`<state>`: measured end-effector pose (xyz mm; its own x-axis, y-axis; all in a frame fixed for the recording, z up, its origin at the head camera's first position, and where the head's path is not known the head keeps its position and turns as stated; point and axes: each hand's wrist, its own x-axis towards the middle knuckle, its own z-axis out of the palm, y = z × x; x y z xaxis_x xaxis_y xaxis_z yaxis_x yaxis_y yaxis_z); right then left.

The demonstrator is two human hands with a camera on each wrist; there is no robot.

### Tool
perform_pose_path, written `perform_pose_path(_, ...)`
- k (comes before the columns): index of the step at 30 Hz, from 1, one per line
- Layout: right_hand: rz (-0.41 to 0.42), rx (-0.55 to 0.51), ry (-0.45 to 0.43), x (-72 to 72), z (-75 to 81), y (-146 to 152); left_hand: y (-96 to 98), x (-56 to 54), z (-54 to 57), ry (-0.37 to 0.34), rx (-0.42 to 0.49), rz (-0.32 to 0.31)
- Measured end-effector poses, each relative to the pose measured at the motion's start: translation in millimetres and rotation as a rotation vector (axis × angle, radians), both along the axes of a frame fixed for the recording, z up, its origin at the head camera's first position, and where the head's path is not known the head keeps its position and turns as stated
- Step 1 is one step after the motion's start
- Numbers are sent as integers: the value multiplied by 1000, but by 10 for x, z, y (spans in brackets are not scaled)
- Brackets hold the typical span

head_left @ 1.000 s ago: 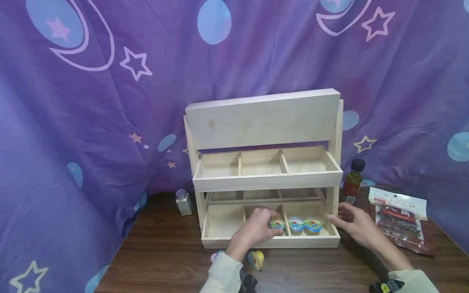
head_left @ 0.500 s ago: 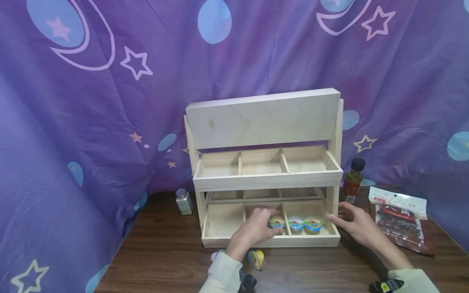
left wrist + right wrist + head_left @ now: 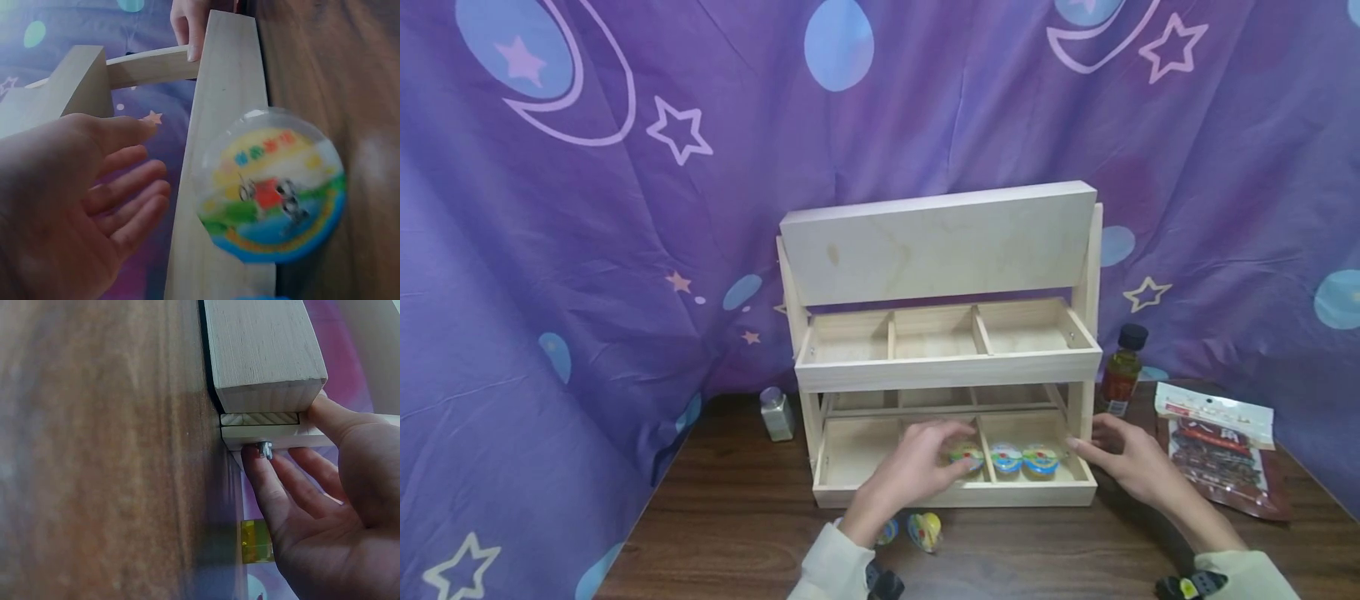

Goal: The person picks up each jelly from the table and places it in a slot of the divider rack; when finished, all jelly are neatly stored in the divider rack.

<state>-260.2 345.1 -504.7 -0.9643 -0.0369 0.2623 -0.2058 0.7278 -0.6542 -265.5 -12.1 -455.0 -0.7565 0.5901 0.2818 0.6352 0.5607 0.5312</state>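
A two-tier wooden rack (image 3: 946,376) with divided trays stands on the table. My left hand (image 3: 913,467) is over the middle compartment of its lower tray, fingers spread beside a jelly cup (image 3: 967,457) there; the left wrist view shows nothing between thumb and fingers. Two jelly cups (image 3: 1022,461) sit side by side in the right lower compartment. On the table in front lie a heart-shaped jelly cup (image 3: 925,531) and another jelly cup (image 3: 886,532), partly behind my left wrist. My right hand (image 3: 337,494) holds the rack's right side between thumb and fingers, near a metal bolt (image 3: 265,450).
To the left of the rack is a small shaker jar (image 3: 777,414). At the right stand a dark-capped bottle (image 3: 1123,371) and, flat on the table, a bag of dried spice (image 3: 1217,454). A purple patterned curtain (image 3: 880,133) hangs behind.
My left hand has loosened from the jelly cup in the middle compartment and drawn slightly left. The cup stays there. My right hand has not moved.
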Motion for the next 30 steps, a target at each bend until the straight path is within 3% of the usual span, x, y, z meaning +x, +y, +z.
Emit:
perform_pose_path(8,-7,7,0,7,-1,27,-180,150,-35,-85,226,-23)
perform_pose_path(12,-8,13,-14,10,-5,32,-303,237,-72,-117,255,3)
perform_pose_path(18,-8,14,-23,16,-12,42,-528,365,-156,-126,211,-13)
perform_pose_path(24,-4,20,-17,-2,-15,54,-705,424,-153,-118,104,-128)
perform_pose_path(30,6,10,-23,-30,0,27,-752,429,-123,-14,-53,-231)
